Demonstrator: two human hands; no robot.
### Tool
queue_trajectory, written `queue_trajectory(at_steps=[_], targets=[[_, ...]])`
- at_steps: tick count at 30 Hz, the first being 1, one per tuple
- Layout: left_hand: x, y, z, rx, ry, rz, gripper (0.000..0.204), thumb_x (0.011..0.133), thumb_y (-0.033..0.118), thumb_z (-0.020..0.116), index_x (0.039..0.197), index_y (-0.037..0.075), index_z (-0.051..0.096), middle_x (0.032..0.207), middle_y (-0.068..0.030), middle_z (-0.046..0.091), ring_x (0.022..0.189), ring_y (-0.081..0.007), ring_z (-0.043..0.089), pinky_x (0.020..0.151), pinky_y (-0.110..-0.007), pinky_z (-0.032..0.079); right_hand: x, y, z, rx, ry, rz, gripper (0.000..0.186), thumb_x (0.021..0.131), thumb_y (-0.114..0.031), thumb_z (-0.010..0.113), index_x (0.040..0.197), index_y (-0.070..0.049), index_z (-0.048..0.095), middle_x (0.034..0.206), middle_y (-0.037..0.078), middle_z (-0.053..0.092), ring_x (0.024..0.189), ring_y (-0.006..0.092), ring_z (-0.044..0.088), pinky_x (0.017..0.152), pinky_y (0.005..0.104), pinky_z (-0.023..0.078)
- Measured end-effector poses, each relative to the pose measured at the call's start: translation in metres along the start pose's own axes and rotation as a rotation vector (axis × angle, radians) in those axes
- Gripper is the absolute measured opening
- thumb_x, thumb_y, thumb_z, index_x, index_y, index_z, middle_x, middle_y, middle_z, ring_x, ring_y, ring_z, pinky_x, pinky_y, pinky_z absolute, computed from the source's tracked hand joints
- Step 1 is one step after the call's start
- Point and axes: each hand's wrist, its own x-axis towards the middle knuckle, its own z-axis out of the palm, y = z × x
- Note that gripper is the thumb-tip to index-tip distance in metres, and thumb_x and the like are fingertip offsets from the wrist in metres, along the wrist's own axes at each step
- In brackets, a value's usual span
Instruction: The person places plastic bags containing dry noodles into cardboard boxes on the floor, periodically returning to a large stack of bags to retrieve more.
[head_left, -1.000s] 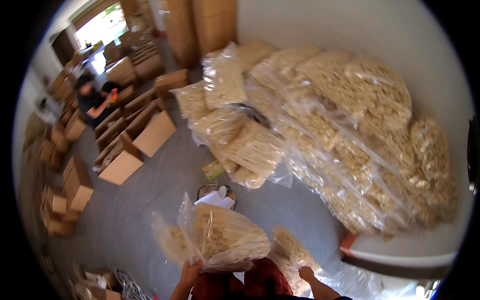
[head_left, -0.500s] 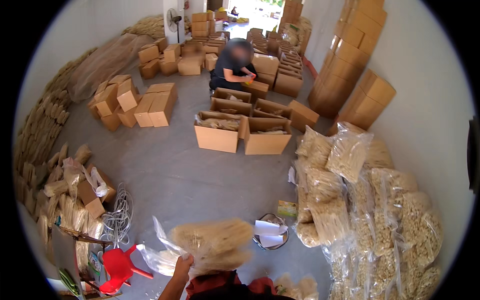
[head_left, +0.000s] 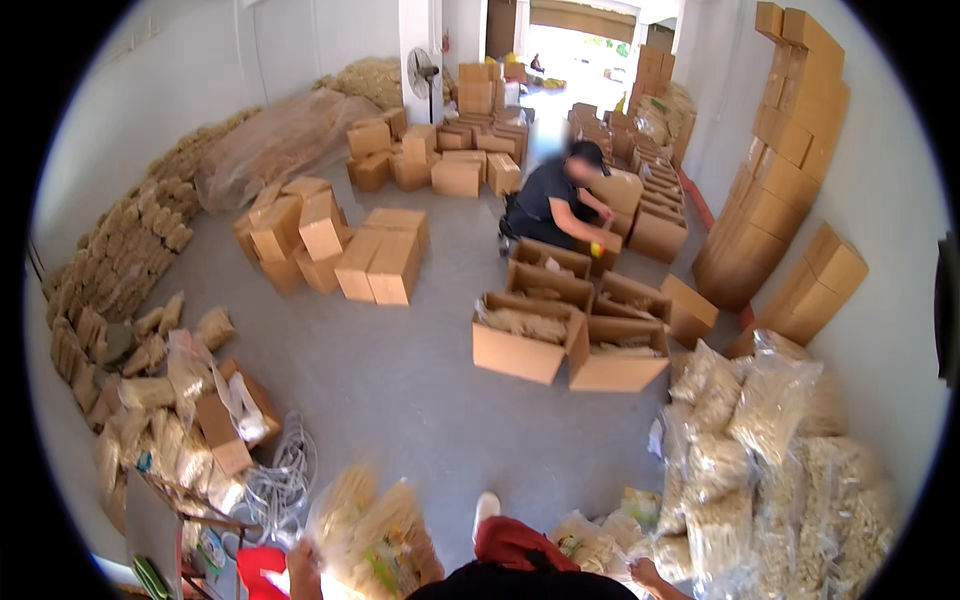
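My left hand (head_left: 303, 570) is closed on the gathered plastic at the edge of a clear bag of pale dried sticks (head_left: 385, 545). This bag hangs low in front of me, partly blurred, with a green and yellow patch showing. My right hand (head_left: 645, 573), low on the right, is closed at the loose plastic end of a second clear bag of pale dried pieces (head_left: 585, 540). Part of that second bag is hidden by my red and black clothing (head_left: 515, 545).
Open cartons (head_left: 520, 350) holding bags stand ahead, where a co-worker (head_left: 560, 200) bends over a box. Bagged goods (head_left: 720, 500) are heaped on the right. A red stool (head_left: 262, 570), coiled cable (head_left: 285, 475) and more bags (head_left: 150, 390) lie left. Tall carton stacks (head_left: 780, 170) line the right wall.
The view has swung left and up. My left hand has carried the bag left and lower, and it now hangs upright. My right hand has come into view at the second bag. The co-worker leans further forward.
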Motion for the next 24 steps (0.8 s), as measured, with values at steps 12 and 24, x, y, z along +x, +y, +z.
queue_trajectory(at_steps=[12,24], targets=[[0.097,0.084,-0.052,-0.513,0.636,-0.073,0.02,0.089,0.026,0.044,0.084,0.011,0.055,0.061,0.0007,0.052,0.048,-0.0116,0.047,0.038,-0.025,0.039,0.182,-0.441,-0.262,0.307,0.051,-0.256,0.027,0.078,-0.024,0.056,0.07,0.001,0.058,0.054,0.011,0.052,0.054,0.0202,0.051,0.051,0.0361,0.039],[0.388,0.154,0.068,-0.604,0.702,-0.17,0.019,0.087,0.025,0.045,0.079,0.01,0.054,0.059,-0.001,0.049,0.046,-0.013,0.044,0.038,-0.027,0.038,0.297,-0.778,-0.516,0.633,-0.061,-0.321,0.022,0.083,-0.023,0.058,0.079,-0.002,0.062,0.069,-0.007,0.052,0.063,0.0014,0.041,0.055,0.0214,0.033]])
